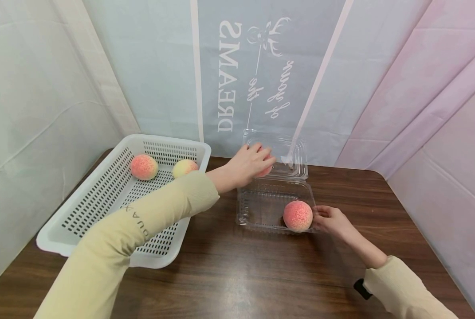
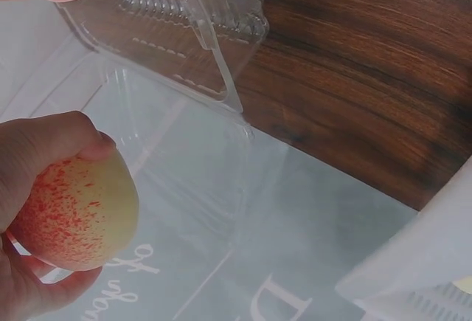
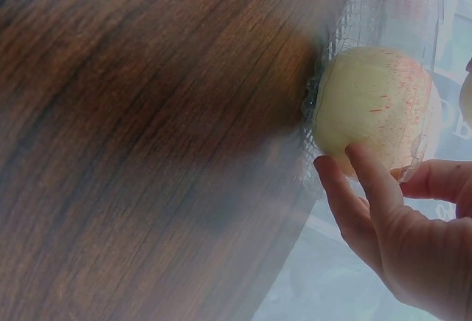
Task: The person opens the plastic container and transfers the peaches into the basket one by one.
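Note:
My left hand (image 1: 247, 166) grips a pink-and-yellow peach (image 2: 81, 214), thumb and fingers curled round its sides. It is above the back of a clear plastic clamshell box (image 1: 261, 215), whose lid (image 1: 299, 153) stands open against the curtain. Another peach (image 1: 298, 215) sits in the box's front right corner; in the right wrist view its pale side shows through the wall. At the box's right edge, my right hand (image 1: 335, 221) pinches the rim, thumb at the top and fingertips against the outer wall beside that peach.
A white slotted basket (image 1: 55, 241) on the left holds two peaches, one (image 1: 144, 167) in full view and one (image 1: 184, 167) partly behind my left sleeve. The dark wooden table (image 1: 237, 274) ends at a printed curtain (image 1: 229, 66) behind the box.

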`<state>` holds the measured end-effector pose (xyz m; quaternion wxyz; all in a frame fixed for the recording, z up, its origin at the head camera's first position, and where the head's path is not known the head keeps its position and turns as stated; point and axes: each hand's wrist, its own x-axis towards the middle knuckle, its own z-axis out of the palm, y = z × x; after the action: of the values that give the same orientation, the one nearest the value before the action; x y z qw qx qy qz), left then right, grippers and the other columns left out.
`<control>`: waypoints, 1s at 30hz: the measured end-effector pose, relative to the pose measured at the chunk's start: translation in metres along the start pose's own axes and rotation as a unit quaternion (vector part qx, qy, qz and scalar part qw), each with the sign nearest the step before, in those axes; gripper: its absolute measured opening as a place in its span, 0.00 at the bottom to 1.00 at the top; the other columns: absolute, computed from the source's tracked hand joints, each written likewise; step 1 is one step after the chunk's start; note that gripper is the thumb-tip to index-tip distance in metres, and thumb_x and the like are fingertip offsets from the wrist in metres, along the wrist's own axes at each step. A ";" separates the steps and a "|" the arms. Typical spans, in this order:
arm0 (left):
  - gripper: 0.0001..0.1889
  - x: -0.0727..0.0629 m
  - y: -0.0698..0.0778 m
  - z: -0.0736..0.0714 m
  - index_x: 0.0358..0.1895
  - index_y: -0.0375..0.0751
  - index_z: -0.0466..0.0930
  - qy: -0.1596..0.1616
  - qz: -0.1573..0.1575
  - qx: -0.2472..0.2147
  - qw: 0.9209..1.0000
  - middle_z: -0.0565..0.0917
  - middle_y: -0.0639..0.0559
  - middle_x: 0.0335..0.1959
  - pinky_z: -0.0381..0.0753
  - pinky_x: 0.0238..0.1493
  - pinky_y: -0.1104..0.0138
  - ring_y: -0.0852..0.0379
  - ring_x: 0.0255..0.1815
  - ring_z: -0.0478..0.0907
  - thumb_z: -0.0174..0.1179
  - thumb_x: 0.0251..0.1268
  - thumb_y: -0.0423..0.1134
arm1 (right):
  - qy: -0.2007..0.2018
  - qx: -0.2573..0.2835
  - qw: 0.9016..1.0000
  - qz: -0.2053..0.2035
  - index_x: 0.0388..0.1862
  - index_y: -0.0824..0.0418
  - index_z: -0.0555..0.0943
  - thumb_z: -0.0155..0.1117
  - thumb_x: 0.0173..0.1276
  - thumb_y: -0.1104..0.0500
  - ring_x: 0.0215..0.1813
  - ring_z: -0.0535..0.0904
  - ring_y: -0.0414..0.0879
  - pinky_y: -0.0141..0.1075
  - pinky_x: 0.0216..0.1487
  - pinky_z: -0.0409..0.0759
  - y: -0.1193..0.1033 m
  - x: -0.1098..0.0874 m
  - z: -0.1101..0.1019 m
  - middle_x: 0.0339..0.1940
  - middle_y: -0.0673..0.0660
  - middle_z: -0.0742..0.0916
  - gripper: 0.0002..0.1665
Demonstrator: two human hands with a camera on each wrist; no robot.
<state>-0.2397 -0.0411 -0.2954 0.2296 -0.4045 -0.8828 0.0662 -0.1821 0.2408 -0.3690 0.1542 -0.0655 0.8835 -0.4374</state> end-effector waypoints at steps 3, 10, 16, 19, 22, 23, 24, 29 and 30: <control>0.11 -0.001 -0.002 -0.001 0.49 0.48 0.71 0.014 0.000 -0.003 1.000 0.72 0.49 0.47 0.69 0.39 0.58 0.47 0.47 0.67 0.47 0.66 0.37 | -0.001 -0.002 1.000 0.000 0.57 0.86 0.59 0.48 0.67 0.66 0.41 0.80 0.48 0.34 0.36 0.80 -0.001 0.000 0.000 0.50 0.80 0.74 0.27; 0.09 -0.003 -0.005 -0.005 0.48 0.47 0.71 0.044 0.008 -0.003 0.999 0.72 0.49 0.43 0.68 0.34 0.59 0.47 0.43 0.67 0.46 0.66 0.36 | 0.002 -0.012 1.000 -0.003 0.57 0.86 0.60 0.49 0.67 0.65 0.40 0.80 0.48 0.33 0.36 0.80 -0.001 -0.001 0.000 0.50 0.80 0.74 0.27; 0.16 -0.005 -0.006 -0.009 0.50 0.47 0.69 0.032 0.003 -0.007 0.999 0.71 0.49 0.44 0.68 0.35 0.59 0.47 0.44 0.66 0.50 0.59 0.28 | 0.002 -0.010 1.000 -0.011 0.57 0.87 0.59 0.49 0.67 0.65 0.40 0.81 0.49 0.34 0.36 0.80 -0.001 -0.001 0.000 0.50 0.80 0.74 0.27; 0.22 -0.005 -0.007 -0.011 0.51 0.48 0.69 0.019 0.000 -0.009 1.000 0.70 0.50 0.45 0.68 0.36 0.59 0.47 0.45 0.65 0.52 0.52 0.25 | 0.001 -0.009 1.000 -0.011 0.56 0.87 0.59 0.49 0.67 0.66 0.40 0.81 0.49 0.34 0.36 0.80 -0.001 -0.001 0.000 0.50 0.80 0.74 0.27; 0.26 -0.006 -0.008 -0.015 0.53 0.48 0.68 0.012 -0.002 -0.010 1.000 0.70 0.49 0.47 0.67 0.37 0.59 0.47 0.46 0.65 0.54 0.47 0.23 | -0.001 -0.013 1.000 -0.012 0.57 0.86 0.59 0.49 0.67 0.65 0.40 0.81 0.49 0.34 0.36 0.80 0.000 -0.001 -0.001 0.50 0.80 0.74 0.27; 0.26 -0.006 -0.008 -0.015 0.53 0.47 0.68 0.016 -0.002 -0.011 1.000 0.70 0.49 0.47 0.67 0.37 0.59 0.47 0.46 0.65 0.54 0.48 0.24 | -0.002 -0.012 1.000 -0.012 0.57 0.86 0.59 0.49 0.67 0.65 0.40 0.81 0.49 0.34 0.36 0.80 0.000 -0.001 -0.001 0.51 0.80 0.74 0.27; 0.26 -0.007 -0.008 -0.015 0.54 0.47 0.68 0.018 -0.002 -0.011 1.000 0.70 0.49 0.48 0.67 0.37 0.59 0.47 0.46 0.65 0.54 0.49 0.24 | -0.003 -0.012 1.000 -0.012 0.57 0.86 0.59 0.49 0.67 0.65 0.41 0.81 0.49 0.34 0.36 0.80 0.000 -0.001 -0.001 0.51 0.80 0.74 0.27; 0.17 -0.010 -0.012 -0.014 0.53 0.46 0.70 0.044 -0.003 -0.005 0.999 0.71 0.48 0.48 0.68 0.38 0.58 0.46 0.46 0.66 0.50 0.61 0.32 | -0.004 -0.014 1.000 -0.012 0.57 0.86 0.59 0.49 0.67 0.65 0.41 0.80 0.49 0.34 0.36 0.80 0.001 -0.001 -0.001 0.51 0.80 0.73 0.28; 0.15 -0.011 -0.012 -0.013 0.53 0.45 0.70 0.047 -0.003 -0.003 0.999 0.71 0.48 0.48 0.68 0.38 0.58 0.46 0.46 0.66 0.49 0.62 0.34 | -0.003 -0.014 1.000 -0.012 0.57 0.86 0.59 0.49 0.67 0.65 0.40 0.81 0.49 0.35 0.36 0.80 0.001 -0.001 0.000 0.51 0.80 0.73 0.28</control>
<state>-0.2358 -0.0584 -0.2837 0.2702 -0.4055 -0.8721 0.0438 -0.1813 0.2419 -0.3692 0.1512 -0.0795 0.8881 -0.4267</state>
